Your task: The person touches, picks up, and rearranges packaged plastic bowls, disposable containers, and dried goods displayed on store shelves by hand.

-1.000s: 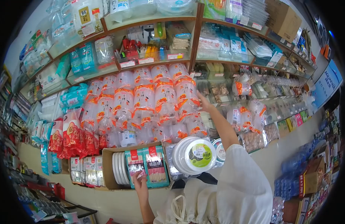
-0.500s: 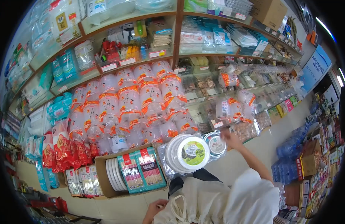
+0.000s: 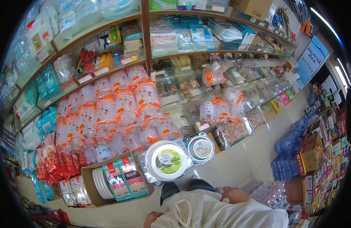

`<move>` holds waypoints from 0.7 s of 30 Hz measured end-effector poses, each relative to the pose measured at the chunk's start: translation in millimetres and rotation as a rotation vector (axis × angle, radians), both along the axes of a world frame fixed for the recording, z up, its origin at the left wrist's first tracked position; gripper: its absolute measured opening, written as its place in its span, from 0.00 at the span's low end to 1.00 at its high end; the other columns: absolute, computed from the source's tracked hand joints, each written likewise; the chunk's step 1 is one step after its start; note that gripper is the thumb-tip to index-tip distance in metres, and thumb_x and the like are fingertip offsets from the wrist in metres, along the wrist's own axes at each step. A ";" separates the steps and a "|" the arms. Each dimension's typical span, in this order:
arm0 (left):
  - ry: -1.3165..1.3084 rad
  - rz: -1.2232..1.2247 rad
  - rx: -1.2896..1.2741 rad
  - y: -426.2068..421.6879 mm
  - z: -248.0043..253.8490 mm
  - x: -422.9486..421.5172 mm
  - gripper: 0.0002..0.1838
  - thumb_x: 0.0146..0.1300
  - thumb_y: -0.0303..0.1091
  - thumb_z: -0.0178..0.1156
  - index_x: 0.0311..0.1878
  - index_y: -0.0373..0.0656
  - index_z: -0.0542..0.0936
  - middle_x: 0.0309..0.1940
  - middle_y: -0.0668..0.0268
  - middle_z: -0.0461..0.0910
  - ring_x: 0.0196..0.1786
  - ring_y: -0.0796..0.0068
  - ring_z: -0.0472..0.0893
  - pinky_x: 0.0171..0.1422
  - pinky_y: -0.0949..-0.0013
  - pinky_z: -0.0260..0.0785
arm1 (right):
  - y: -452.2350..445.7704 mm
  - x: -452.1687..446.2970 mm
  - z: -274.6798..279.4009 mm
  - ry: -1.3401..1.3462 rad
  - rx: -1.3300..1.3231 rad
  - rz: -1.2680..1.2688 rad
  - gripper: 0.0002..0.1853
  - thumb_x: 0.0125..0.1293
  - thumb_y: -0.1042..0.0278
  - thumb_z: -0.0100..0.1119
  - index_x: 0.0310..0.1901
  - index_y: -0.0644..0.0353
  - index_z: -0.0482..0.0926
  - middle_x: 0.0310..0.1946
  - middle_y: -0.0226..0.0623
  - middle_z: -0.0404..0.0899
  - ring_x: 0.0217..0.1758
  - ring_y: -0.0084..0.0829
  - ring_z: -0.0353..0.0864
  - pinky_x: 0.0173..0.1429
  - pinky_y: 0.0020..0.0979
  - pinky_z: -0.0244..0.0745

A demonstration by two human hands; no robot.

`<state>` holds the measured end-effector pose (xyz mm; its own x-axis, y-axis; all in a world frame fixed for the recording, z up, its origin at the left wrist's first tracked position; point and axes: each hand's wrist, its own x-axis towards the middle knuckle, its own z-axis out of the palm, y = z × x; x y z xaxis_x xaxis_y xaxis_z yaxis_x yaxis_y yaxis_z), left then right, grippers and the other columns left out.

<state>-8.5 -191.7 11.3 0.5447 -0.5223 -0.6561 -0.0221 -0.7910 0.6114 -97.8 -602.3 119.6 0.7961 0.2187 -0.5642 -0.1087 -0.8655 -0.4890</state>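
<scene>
My left hand (image 3: 152,218) hangs low beside the white shirt. The cloth hides part of it, so its fingers cannot be made out, and no object shows in it. At my other side, my right hand (image 3: 234,194) is low in front of the shirt, fingers loosely apart, holding nothing I can see. Ahead of me a stack of white round foam plates or bowls (image 3: 156,167) with a green label stands in clear wrap. Close to its right is a smaller wrapped stack of round containers (image 3: 200,149) with a white and teal label.
A cardboard box (image 3: 92,190) holds white plates and packets of chopsticks (image 3: 118,176). Bagged plastic cups (image 3: 107,110) fill the lower shelf. Red bags (image 3: 52,161) lie to the left. Wrapped bottles (image 3: 285,169) and a brown carton (image 3: 311,154) stand on the right.
My right hand has drawn back from the smaller round stack to beside my body. The view has shifted, so the shelves sit further left. Both stacks appear to stay in place.
</scene>
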 end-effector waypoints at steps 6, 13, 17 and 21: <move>0.002 -0.157 -0.024 -29.7 -65.9 -43.1 0.18 0.50 0.43 0.56 0.48 0.69 0.78 0.38 0.58 0.78 0.44 0.59 0.77 0.49 0.62 0.70 | -41.9 -25.8 -10.5 -0.124 -0.076 0.084 0.09 0.53 0.61 0.57 0.35 0.50 0.80 0.41 0.31 0.75 0.52 0.34 0.71 0.56 0.32 0.64; -0.053 -0.125 0.154 -134.5 18.5 -76.7 0.17 0.55 0.44 0.56 0.50 0.62 0.78 0.42 0.60 0.78 0.46 0.64 0.77 0.52 0.62 0.69 | -128.3 -103.8 -125.4 0.035 0.114 -0.100 0.07 0.52 0.60 0.56 0.33 0.45 0.81 0.44 0.26 0.71 0.52 0.35 0.68 0.57 0.40 0.62; 0.042 -0.072 0.066 -158.7 22.7 -94.6 0.17 0.55 0.44 0.56 0.50 0.59 0.78 0.42 0.62 0.78 0.46 0.66 0.77 0.51 0.63 0.68 | -171.0 -139.1 -190.9 0.081 0.606 -0.248 0.08 0.51 0.63 0.60 0.34 0.52 0.81 0.42 0.33 0.71 0.50 0.37 0.69 0.57 0.35 0.62; 0.168 -0.005 -0.028 -171.0 29.2 -114.4 0.17 0.56 0.44 0.56 0.49 0.56 0.78 0.41 0.63 0.78 0.46 0.68 0.76 0.51 0.65 0.68 | -190.5 -164.8 -228.2 0.101 0.829 -0.361 0.10 0.53 0.66 0.60 0.37 0.58 0.80 0.40 0.36 0.72 0.49 0.34 0.70 0.56 0.30 0.63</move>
